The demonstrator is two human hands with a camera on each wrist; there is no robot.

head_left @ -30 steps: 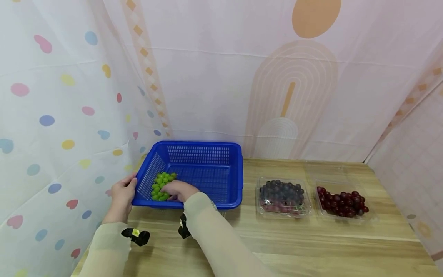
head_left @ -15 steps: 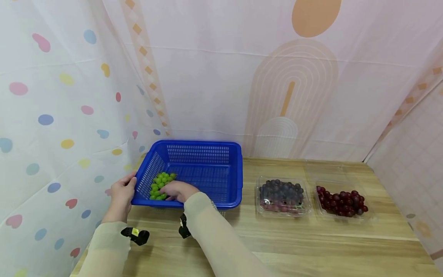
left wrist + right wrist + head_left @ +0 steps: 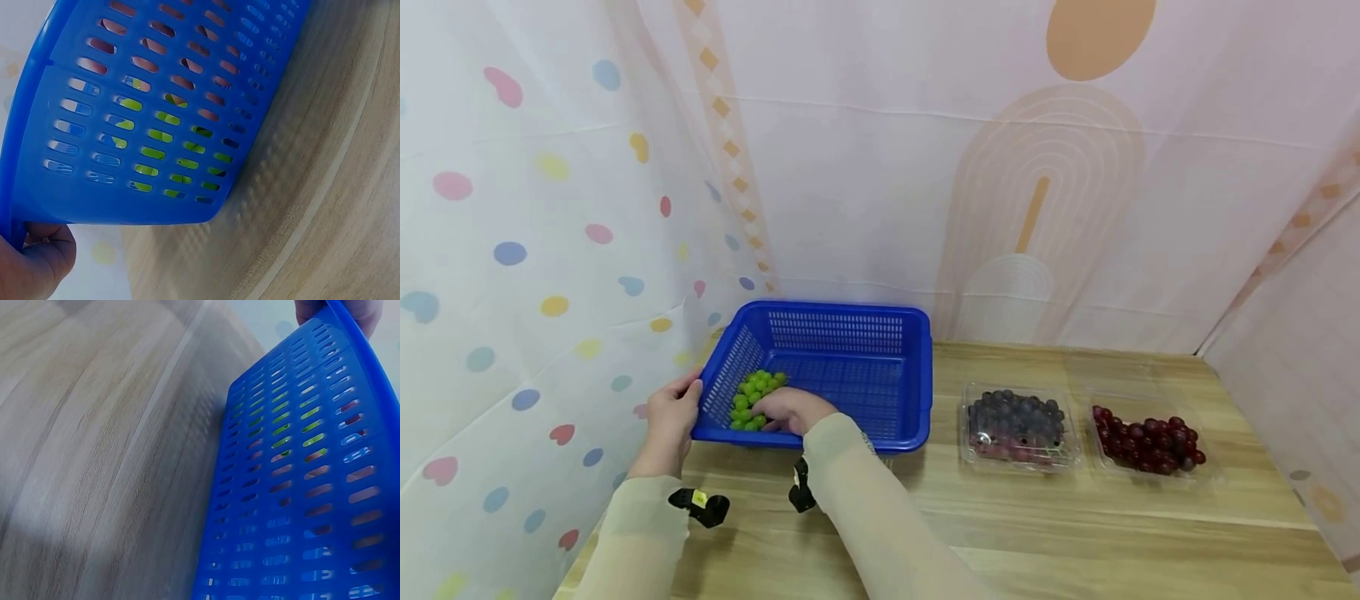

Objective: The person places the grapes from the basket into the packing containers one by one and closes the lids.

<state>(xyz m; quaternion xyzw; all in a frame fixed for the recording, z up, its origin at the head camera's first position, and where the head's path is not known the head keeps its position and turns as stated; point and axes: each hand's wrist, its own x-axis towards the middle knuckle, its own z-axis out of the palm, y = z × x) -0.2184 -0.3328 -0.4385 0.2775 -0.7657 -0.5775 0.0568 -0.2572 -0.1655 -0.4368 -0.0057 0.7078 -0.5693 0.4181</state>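
Observation:
A blue slotted plastic basket (image 3: 850,379) stands on the table at the middle left. My left hand (image 3: 668,421) grips its front left corner, with the thumb over the rim; the left wrist view shows that thumb (image 3: 47,262) at the rim. Inside, a bunch of green grapes (image 3: 747,400) lies against the left side. My right hand (image 3: 793,408) reaches over the front rim and holds the bunch at its right side; the grapes hide some fingertips. In both wrist views, green grapes and skin show only in pieces through the basket's slots.
Right of the basket sits a clear plastic box of dark grapes (image 3: 1018,425). Beyond it stands another clear box with its lid raised, holding red grapes (image 3: 1150,442). Patterned curtains (image 3: 865,167) hang close behind and at the left of the wooden table (image 3: 1000,533).
The view has shifted slightly, so everything sits a little further right. Both hands keep their places at the basket and the grapes.

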